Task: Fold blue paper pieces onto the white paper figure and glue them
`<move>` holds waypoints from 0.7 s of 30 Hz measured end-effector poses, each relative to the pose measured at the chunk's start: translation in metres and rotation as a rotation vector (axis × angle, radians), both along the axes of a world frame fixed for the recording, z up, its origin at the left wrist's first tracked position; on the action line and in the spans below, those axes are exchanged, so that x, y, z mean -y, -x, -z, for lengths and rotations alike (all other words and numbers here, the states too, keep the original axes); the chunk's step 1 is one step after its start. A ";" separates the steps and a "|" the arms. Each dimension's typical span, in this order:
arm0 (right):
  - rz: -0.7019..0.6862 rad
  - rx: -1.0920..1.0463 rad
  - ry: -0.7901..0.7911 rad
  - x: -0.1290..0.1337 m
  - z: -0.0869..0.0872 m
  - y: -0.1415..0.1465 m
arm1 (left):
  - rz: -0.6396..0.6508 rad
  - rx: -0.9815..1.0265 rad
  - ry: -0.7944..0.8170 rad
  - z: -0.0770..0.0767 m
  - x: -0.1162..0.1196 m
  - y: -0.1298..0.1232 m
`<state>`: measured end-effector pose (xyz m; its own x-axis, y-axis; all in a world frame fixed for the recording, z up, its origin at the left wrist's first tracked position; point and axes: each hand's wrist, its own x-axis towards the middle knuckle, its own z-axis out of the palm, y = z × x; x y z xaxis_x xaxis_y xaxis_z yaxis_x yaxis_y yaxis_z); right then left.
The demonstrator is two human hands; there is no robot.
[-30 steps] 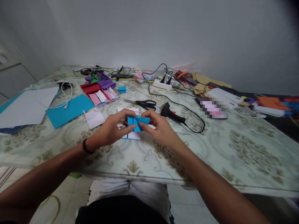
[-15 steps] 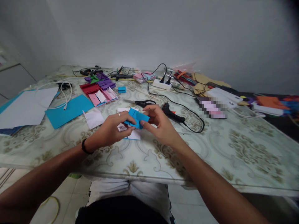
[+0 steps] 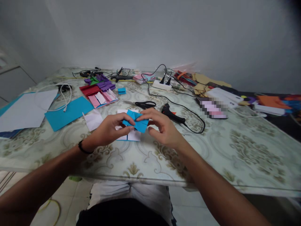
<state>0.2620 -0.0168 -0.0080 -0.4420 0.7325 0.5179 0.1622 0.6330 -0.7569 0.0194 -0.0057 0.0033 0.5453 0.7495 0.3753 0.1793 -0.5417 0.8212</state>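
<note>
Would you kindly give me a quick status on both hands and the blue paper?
Left hand and right hand both pinch the folded blue paper above the table. White sheets lie beneath. Scissors and glue gun lie behind, apart.

Black scissors point(image 3: 145, 104) lie near the middle of the patterned table point(image 3: 235, 150). Just right of the scissors rests a black glue gun point(image 3: 172, 115), its cord looping back to a white power strip point(image 3: 161, 84) behind them. Left of the scissors lie a small blue block point(image 3: 122, 90), a spread of red, pink and purple papers point(image 3: 100, 92), a blue sheet point(image 3: 68, 112) and, farthest left, a large white sheet point(image 3: 25, 108).
</note>
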 end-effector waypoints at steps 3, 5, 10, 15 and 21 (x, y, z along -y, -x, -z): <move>-0.013 0.005 -0.005 0.001 -0.001 0.002 | 0.062 0.090 0.108 0.000 -0.001 0.004; 0.000 -0.014 -0.023 0.001 -0.002 0.004 | 0.097 0.105 0.142 -0.001 -0.001 0.006; 0.088 -0.025 -0.069 0.004 -0.002 0.009 | 0.102 -0.077 -0.075 -0.002 0.004 0.007; 0.188 -0.018 -0.020 0.011 -0.002 0.013 | 0.010 -0.144 -0.201 0.000 0.006 0.006; 0.201 -0.076 0.035 0.016 -0.002 0.016 | -0.066 -0.198 -0.274 -0.002 0.002 0.013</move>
<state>0.2455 -0.0324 -0.0057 -0.2456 0.8200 0.5171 0.2244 0.5670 -0.7926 0.0062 -0.0078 0.0052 0.5818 0.6716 0.4588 0.3628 -0.7191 0.5927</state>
